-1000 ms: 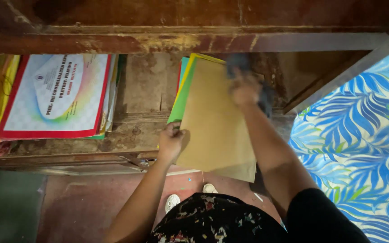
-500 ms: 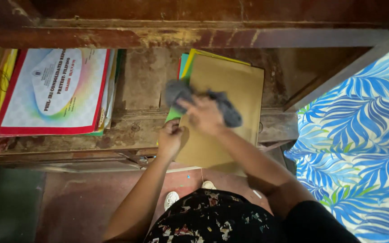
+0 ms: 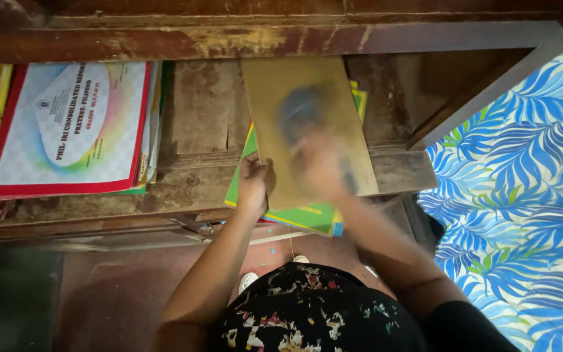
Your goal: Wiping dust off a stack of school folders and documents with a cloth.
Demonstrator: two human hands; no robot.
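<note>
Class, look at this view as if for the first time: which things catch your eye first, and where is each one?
In the middle, a blurred right hand presses a dark cloth on a brown folder, whose lower left edge the left hand grips. At the left of the worn wooden shelf lies a bright red-bordered booklet. A blue leaf-patterned fabric fills the right side.

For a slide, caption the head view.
Left hand steadies a brown folder on a wooden shelf while the blurred right hand wipes it with a grey cloth.
</note>
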